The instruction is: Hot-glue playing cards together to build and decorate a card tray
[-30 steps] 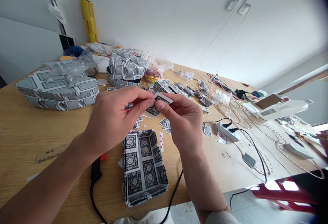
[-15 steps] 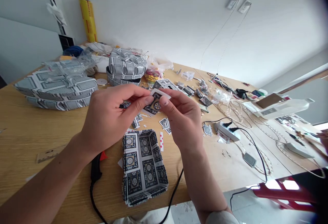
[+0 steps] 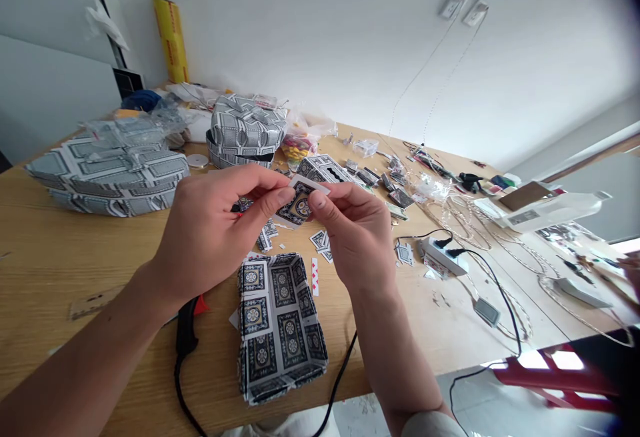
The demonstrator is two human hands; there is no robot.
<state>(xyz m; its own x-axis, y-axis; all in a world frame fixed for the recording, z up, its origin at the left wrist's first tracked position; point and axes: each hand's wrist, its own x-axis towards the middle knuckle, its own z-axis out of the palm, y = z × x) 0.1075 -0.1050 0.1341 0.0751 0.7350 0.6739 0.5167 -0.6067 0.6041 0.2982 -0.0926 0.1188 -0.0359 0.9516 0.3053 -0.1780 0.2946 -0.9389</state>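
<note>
A playing card (image 3: 299, 205) with a dark patterned back and white border is pinched between my two hands, above the table. My left hand (image 3: 220, 223) grips its left edge with thumb and fingers, and my right hand (image 3: 353, 230) grips its right side the same way. Below them lies an open rectangular box (image 3: 280, 323) built from similar cards, its inside facing up. A narrow strip with red diamonds (image 3: 315, 277) rests to the right of the box. Loose card pieces (image 3: 320, 242) are scattered just behind it, partly hidden by my hands.
A black-handled tool with a red trigger (image 3: 187, 327) and a cord lies left of the box. Larger woven card boxes (image 3: 115, 177) stand at the back left. A power strip (image 3: 444, 255) with cables sits to the right. Part of another person's hand (image 3: 631, 270) shows at the far right.
The card has tilted slightly, so more of its patterned back shows. Both hands keep hold of it in nearly the same place, and the box has not moved.
</note>
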